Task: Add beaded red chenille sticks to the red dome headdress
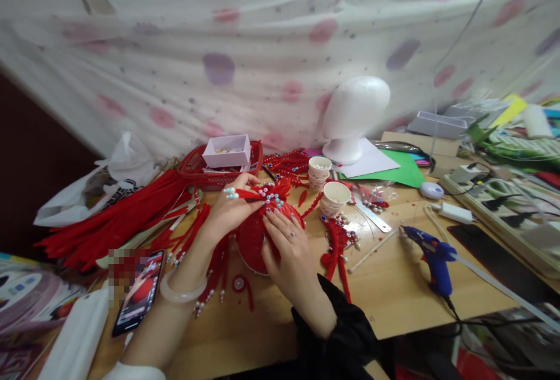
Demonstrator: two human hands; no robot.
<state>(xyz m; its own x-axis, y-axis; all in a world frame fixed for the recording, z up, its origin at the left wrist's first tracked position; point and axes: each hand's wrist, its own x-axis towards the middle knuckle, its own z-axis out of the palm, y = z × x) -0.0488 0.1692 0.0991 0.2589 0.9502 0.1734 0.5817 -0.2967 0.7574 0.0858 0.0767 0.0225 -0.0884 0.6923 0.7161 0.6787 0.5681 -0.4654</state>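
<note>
White-sleeved left hand pinches beaded trim, right hand spread over red dome, bag lettering illegible.

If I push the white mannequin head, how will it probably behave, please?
The white mannequin head may tip if pushed high, because its bulk sits above a narrower neck. Its matte, foam-like look suggests it is probably light. Its rounded top could be awkward to hold.

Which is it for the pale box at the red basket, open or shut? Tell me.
Open: no lid covers the pale box, and small loose pieces show inside it.
</note>
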